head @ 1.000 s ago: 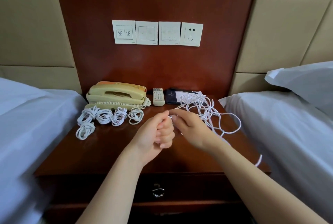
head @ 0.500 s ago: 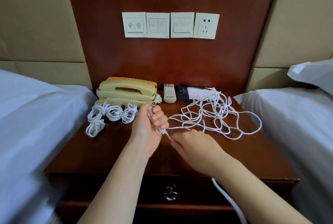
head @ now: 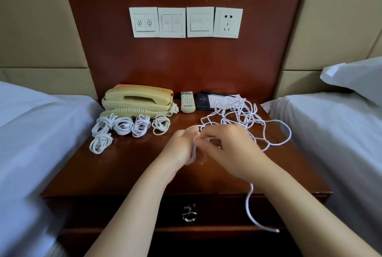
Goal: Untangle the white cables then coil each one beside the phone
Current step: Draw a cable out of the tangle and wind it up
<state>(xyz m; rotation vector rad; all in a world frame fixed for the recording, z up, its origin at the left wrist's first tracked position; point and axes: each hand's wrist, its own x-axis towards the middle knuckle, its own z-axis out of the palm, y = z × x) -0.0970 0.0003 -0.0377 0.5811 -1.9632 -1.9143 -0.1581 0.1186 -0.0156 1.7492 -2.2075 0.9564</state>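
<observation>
A beige phone (head: 138, 99) sits at the back left of the wooden nightstand (head: 128, 170). Several coiled white cables (head: 124, 126) lie in front of it. A loose tangle of white cable (head: 237, 116) spreads over the back right of the top. My left hand (head: 182, 147) grips loops of a white cable near the middle of the nightstand. My right hand (head: 229, 149) is right beside it, pinching the same cable; both are blurred. A free cable end (head: 251, 211) hangs over the front edge below my right forearm.
A remote control (head: 187, 101) and a dark folder with a notepad (head: 208, 100) lie at the back, partly under the tangle. White beds (head: 31, 132) flank the nightstand on both sides, with a pillow (head: 355, 77) at right. Wall switches and a socket (head: 186, 22) are above. A drawer handle (head: 188, 214) is below.
My right hand has risen from the tabletop up against my left hand, bringing cable to it. A loose cable end now dangles further over the front edge. The camera view shifted slightly.
</observation>
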